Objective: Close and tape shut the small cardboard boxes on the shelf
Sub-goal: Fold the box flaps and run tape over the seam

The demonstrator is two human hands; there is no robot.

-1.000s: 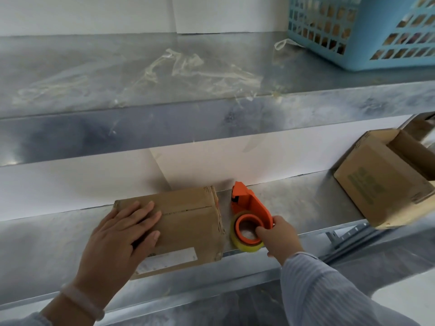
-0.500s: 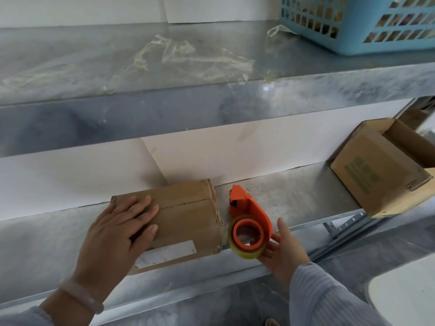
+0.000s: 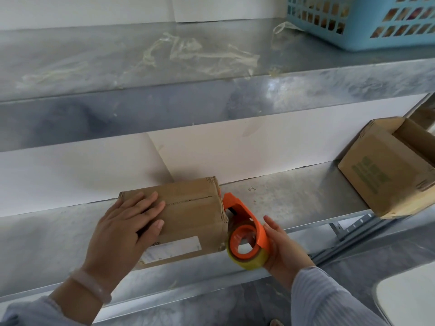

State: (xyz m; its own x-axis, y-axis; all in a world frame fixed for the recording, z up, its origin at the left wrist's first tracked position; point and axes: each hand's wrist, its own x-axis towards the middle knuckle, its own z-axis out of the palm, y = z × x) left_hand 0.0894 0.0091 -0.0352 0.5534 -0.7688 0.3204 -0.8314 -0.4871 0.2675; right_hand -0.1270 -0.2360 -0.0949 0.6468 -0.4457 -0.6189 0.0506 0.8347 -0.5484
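A small brown cardboard box [image 3: 193,215] lies on the middle metal shelf [image 3: 294,203] with its flaps folded together. My left hand [image 3: 127,229] presses flat on its top, fingers straight. Against the box's right end is an orange tape dispenser [image 3: 244,222] with a roll of clear yellowish tape. My right hand [image 3: 280,248] holds the dispenser from the right, fingers wrapped behind the roll. A second cardboard box [image 3: 390,170] stands at the far right of the same shelf, its top flaps open.
The upper shelf [image 3: 117,74] carries crumpled strips of clear tape [image 3: 200,55] and a blue plastic basket [image 3: 362,20] at the right. A white panel [image 3: 70,175] backs the middle shelf. A white object's corner [image 3: 409,292] shows at bottom right.
My right hand shifted from the front of the roll to its right side and now grips the dispenser, drawing it slightly toward me. My left hand and the box stayed put.
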